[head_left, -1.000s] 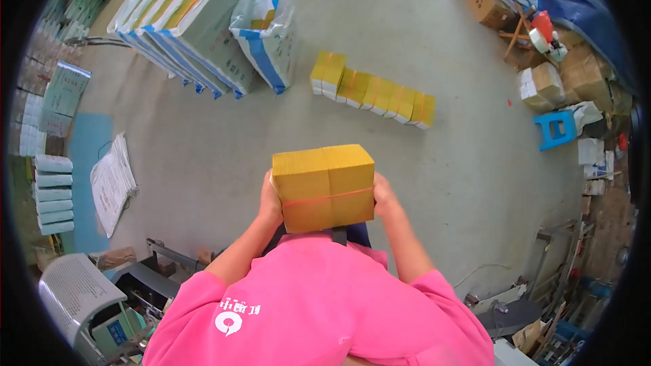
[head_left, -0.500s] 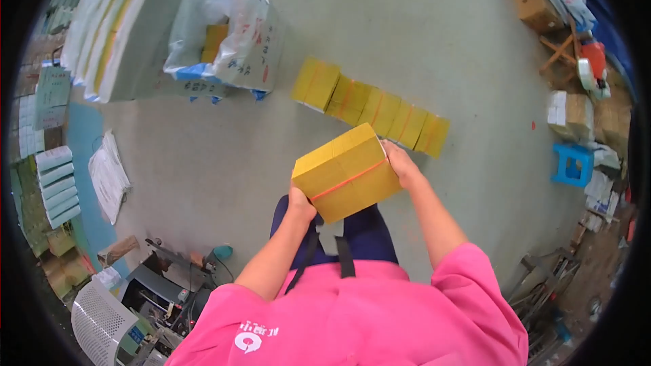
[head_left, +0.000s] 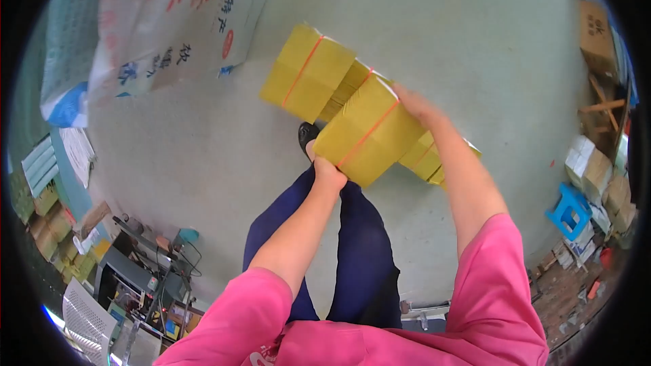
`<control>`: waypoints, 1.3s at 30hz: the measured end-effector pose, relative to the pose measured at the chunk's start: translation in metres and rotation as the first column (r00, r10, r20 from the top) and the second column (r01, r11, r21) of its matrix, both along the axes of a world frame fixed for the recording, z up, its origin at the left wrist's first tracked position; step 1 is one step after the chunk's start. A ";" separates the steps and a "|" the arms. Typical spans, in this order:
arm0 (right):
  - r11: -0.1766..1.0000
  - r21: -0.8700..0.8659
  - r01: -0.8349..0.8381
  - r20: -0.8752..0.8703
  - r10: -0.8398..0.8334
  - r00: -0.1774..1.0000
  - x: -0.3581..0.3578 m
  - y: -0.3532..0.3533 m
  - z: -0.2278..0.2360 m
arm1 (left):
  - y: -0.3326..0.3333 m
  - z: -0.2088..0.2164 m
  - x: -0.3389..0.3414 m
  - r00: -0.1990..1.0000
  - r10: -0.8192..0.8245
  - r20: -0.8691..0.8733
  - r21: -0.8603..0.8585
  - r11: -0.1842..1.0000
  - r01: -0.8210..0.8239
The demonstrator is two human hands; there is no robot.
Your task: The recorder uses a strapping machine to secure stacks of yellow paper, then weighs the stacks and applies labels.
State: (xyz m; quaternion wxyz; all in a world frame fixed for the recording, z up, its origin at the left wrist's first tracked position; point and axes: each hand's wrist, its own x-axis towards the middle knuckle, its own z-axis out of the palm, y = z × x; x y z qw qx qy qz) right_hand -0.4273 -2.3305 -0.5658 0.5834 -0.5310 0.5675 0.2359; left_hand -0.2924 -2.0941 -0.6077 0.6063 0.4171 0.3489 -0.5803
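Between my two hands is a thick bundle of yellow paper [head_left: 369, 137] with an orange-red strap around it, held tilted. My left hand [head_left: 329, 173] is closed on its lower left end. At the upper right end my right hand [head_left: 419, 110] grips it, with the fingertips partly hidden behind it. Just beyond the held bundle, a row of similar strapped yellow bundles [head_left: 308, 73] lies on the floor, overlapped by it in this view. Whether the held bundle touches the row I cannot tell.
A large white woven sack [head_left: 163, 34] with printing stands at the far left. A blue plastic stool [head_left: 568, 211] and a cardboard box [head_left: 597, 35] are on the right. Machinery with cables [head_left: 139, 274] stands at the lower left. A black shoe [head_left: 306, 137] shows beside the held bundle.
I have bent forward, so the floor, sack and row appear closer. The held bundle has come up against the row in the view, still in both hands.
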 end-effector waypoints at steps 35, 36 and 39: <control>0.878 -0.411 -0.245 -0.132 0.208 0.969 0.042 0.006 -0.074 | -0.032 -0.006 0.007 0.980 -0.186 0.075 0.163 0.972 0.172; 0.872 -0.435 -0.225 -0.121 0.191 0.974 0.042 0.006 -0.072 | -0.035 -0.004 0.006 0.971 -0.211 0.115 0.182 0.965 0.189; 0.744 -0.616 -0.258 -0.161 0.202 0.966 0.024 0.006 -0.074 | -0.040 -0.002 0.006 0.952 -0.288 0.105 0.151 0.950 0.271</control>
